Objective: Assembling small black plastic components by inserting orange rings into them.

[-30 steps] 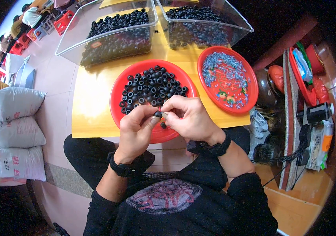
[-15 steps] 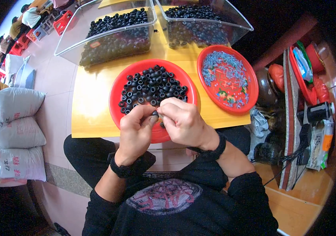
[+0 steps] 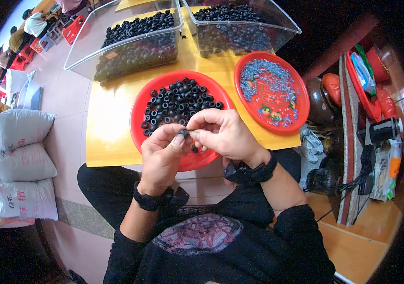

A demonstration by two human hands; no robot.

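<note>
Between the thumb and fingers of my left hand (image 3: 160,152) is a small black ring-shaped piece (image 3: 183,133). My right hand (image 3: 228,135) meets it from the right, thumb and forefinger pinched at the piece's edge; whatever they grip is too small to make out. Both hands hover over the near part of a round red plate (image 3: 136,106). Heaped on that plate are many similar hollow black pieces (image 3: 178,102). To the right, a second red plate (image 3: 302,111) with a printed pattern carries scattered tiny bluish bits (image 3: 268,71).
Two clear plastic bins (image 3: 135,52) of black pieces stand along the far side of the yellow table (image 3: 109,146). Stacked white sacks (image 3: 22,163) are on the floor at left. Bags and jars crowd a shelf (image 3: 346,142) at right. People sit far left.
My right hand has turned and opened up its curled fingers into a looser pinch. The black piece now shows more plainly in my left fingers. The view has shifted slightly.
</note>
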